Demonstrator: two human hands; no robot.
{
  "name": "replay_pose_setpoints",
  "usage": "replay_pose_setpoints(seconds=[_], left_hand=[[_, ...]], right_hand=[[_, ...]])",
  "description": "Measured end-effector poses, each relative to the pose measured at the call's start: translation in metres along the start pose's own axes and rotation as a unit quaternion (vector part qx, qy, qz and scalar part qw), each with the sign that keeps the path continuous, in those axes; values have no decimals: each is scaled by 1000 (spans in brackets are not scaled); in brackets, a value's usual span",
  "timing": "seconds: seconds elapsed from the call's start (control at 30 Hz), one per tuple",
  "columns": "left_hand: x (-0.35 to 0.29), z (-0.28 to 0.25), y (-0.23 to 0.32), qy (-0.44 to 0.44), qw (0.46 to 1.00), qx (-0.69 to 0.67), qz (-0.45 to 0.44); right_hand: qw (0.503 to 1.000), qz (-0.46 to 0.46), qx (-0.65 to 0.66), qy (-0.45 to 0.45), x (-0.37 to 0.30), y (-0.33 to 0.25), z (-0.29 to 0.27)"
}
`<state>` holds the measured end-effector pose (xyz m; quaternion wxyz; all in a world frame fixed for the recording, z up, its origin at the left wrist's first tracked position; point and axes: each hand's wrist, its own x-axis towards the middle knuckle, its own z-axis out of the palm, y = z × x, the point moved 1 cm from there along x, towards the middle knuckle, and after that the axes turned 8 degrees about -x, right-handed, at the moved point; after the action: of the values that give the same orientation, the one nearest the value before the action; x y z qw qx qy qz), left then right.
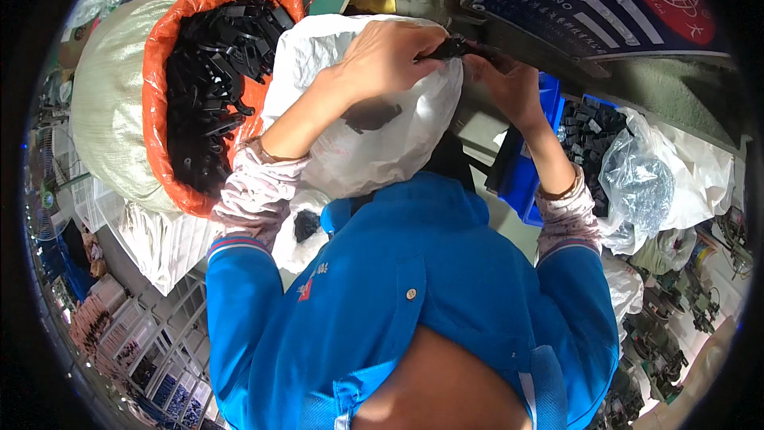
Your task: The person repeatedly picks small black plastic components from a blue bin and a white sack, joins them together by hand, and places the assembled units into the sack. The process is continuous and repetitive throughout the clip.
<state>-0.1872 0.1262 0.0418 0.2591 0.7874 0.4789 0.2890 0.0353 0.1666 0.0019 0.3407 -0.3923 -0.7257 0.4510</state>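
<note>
L hand (390, 56), R hand (511, 87) fwd, pinching blk pc (452, 48)

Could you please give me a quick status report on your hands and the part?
Left hand and right hand holding one black part between them. White bag beneath left hand, not visibly obstructing.

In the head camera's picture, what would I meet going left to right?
Orange-rimmed sack, left hand, black part, right hand, clear plastic bag.
</note>
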Motion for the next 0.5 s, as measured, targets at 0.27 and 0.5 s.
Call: replay_pose_setpoints(seconds=[0.27,0.5], left_hand=[[-22,-9,-2,26,998,-50,7],[-20,-10,-2,27,998,-48,43]], right_hand=[[998,5,43,-46,4,41,-21],[834,30,-536,-130,57,138,-14]])
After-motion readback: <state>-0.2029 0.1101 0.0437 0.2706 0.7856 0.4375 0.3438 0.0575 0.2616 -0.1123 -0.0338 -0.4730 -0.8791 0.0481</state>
